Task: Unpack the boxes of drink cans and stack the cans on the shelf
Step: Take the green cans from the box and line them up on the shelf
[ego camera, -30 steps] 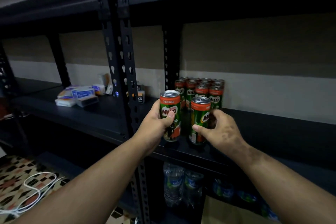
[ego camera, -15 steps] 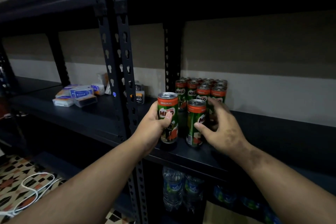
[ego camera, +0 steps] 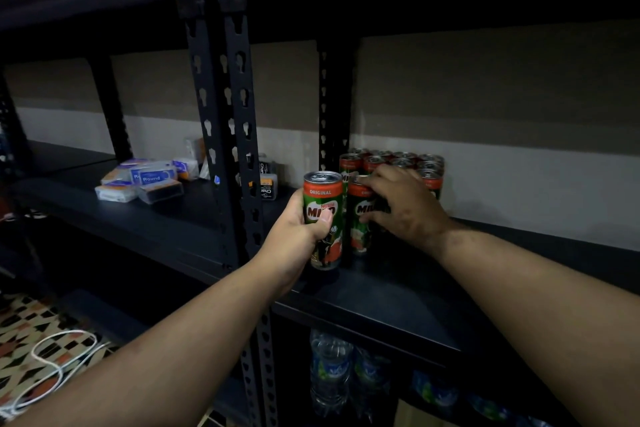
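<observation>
Two Milo cans stand gripped: our left hand point(ego camera: 298, 229) wraps the front Milo can point(ego camera: 323, 218), our right hand point(ego camera: 405, 208) half-hides the second Milo can point(ego camera: 358, 218).

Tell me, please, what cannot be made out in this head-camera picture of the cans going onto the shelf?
- Head view: how many cans stand in the group at the back; the right hand covers part of it.
- The can under that hand: the fingers hide part of its label.
- The can in the left hand: whether its base touches the shelf is too dark to tell.
- Water bottles below: dim, cut off by the bottom edge.
- Small boxes at left: print mostly too small.
</observation>
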